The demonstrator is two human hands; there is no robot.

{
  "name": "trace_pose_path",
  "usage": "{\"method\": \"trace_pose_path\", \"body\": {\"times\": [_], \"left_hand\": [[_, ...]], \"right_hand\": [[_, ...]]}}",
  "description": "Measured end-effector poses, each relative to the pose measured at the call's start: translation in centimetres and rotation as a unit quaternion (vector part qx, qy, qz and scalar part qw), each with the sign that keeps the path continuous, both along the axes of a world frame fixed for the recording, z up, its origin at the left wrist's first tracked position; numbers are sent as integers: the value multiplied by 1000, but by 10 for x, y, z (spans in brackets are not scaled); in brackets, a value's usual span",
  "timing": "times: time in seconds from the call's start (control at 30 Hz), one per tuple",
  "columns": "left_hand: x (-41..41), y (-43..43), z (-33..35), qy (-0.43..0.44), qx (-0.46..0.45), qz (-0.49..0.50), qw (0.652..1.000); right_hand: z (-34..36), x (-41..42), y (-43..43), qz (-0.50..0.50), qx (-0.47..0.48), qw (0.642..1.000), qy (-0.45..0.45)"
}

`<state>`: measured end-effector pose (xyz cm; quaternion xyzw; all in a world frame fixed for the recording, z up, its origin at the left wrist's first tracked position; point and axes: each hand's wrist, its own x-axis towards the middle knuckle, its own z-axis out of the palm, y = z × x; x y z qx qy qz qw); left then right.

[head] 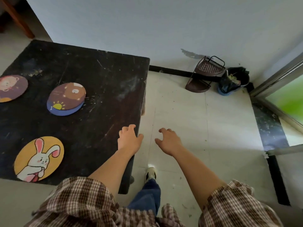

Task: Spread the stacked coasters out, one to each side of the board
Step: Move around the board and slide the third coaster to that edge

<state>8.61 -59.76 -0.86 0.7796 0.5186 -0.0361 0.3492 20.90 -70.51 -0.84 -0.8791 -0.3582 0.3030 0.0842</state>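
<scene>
A dark square board (101,76) fills the left of the head view. Near its middle lies a stack of two round coasters (66,98), a brown bear one over a blue one. At the left edge rests a purple lion coaster (12,88). A yellow rabbit coaster (39,158) lies at the near side. My left hand (129,139) hovers over the board's right edge, fingers curled and apart, holding nothing. My right hand (168,140) hangs over the floor to the right of the board, also empty with fingers spread.
Pale floor tiles (221,128) lie right of the board. A brown corner rack (204,74) and a dark bin (233,81) stand by the wall. A metal door frame (278,76) runs along the right. My shoe (151,172) is near the board's corner.
</scene>
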Motion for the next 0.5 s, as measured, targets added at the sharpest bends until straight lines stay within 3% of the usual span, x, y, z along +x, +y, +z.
{"method": "trace_pose_path", "body": {"times": [0.5], "left_hand": [[77,96,-4,41,5,167,985]], "right_hand": [[10,108,155,189,-6,981,-33]]}}
